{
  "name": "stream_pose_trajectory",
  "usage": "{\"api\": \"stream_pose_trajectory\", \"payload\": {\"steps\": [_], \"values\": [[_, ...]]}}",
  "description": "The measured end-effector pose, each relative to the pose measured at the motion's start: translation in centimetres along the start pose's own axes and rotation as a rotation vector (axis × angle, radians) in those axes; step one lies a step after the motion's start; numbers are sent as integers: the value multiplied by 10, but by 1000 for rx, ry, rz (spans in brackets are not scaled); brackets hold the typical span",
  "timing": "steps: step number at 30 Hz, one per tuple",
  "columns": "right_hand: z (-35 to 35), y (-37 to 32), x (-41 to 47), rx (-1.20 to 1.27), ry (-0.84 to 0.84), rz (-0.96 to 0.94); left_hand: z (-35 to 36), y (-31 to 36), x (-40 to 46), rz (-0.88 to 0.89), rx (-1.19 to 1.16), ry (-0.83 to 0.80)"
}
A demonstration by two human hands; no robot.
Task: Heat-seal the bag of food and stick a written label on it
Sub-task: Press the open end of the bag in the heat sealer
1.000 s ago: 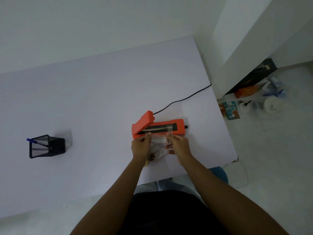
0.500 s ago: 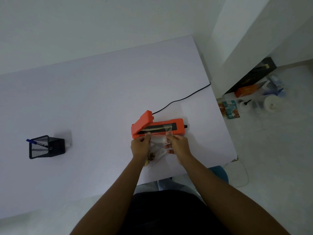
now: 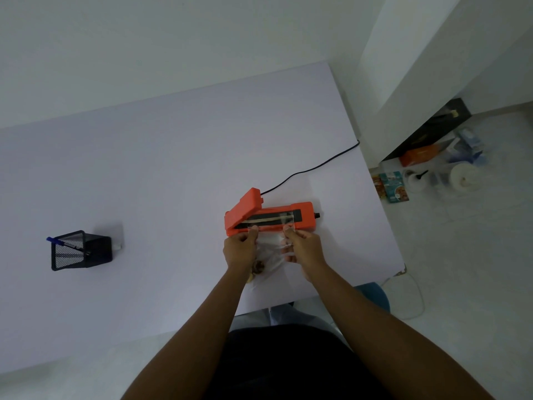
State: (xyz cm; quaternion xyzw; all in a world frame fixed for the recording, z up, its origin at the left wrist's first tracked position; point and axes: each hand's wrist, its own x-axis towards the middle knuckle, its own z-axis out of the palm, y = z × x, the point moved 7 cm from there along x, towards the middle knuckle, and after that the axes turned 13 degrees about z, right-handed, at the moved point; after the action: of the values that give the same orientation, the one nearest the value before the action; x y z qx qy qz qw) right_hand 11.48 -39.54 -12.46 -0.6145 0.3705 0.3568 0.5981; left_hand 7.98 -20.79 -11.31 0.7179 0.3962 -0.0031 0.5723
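Head view: both hands pinched the bag's mouth taut.
Left hand (image 3: 240, 249): closed on left corner.
Right hand (image 3: 303, 247): closed on right corner.
Bag (image 3: 271, 249): mouth across the open sealer (image 3: 268, 216) strip, stretched flat for sealing.

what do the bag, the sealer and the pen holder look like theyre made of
Bag: thin clear plastic film; fingers and food show through it, and it creases.
Sealer: orange body, probably moulded plastic, matte, with a black bed and a pale strip.
Pen holder: black mesh, likely metal; the pen shows through.
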Motion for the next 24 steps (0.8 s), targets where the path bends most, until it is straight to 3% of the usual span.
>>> {"api": "stream_pose_trajectory", "payload": {"steps": [10, 14, 17, 20, 24], "values": [[-7, -8, -6, -147, 47, -84, -1, 3, 0, 7, 32, 17], [-25, -32, -18, -435, 194, -267, 0, 1, 0, -1, 31, 18], [-32, -65, -44, -509, 290, -446, 0, 0, 0, -7, 23, 23], [-20, -100, -76, -402, 223, -612, 1, 2, -1, -4, 34, 23], [12, -132, -114, -332, 91, -691, 1, 5, -2, -7, 46, 39]]}}
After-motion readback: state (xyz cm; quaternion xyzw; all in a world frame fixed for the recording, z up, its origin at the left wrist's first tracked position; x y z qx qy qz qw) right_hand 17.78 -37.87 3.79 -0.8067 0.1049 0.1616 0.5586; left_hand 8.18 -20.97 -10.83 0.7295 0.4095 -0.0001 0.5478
